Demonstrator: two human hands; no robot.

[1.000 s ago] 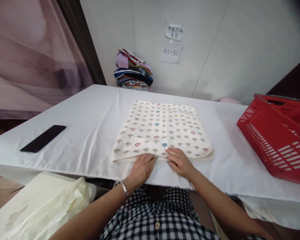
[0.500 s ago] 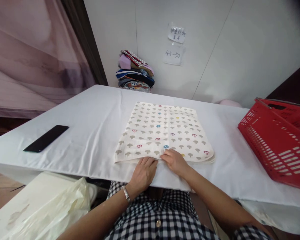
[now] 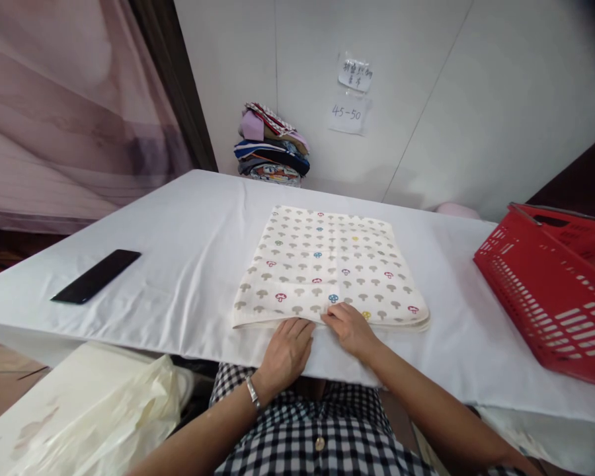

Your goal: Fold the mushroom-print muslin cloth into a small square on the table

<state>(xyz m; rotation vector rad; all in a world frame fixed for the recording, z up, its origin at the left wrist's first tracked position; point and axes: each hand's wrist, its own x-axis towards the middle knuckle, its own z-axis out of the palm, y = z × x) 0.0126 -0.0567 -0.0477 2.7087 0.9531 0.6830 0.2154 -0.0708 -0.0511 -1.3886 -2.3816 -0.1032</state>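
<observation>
A folded cloth (image 3: 330, 268) lies mid-table (image 3: 188, 231), both hands at its near edge; a phone (image 3: 96, 276) sits far left, a basket (image 3: 555, 291) right, stacked fabrics (image 3: 272, 142) behind against the wall.

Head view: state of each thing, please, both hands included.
Mushroom-print cloth: folded flat, layered edge nearest the person.
Left hand: flat at the cloth's near edge.
Right hand: fingers on the near edge.
Red basket: tilted, contents hidden.
Phone: screen dark, lying flat.
Fabric pile: stacked by the wall.
</observation>
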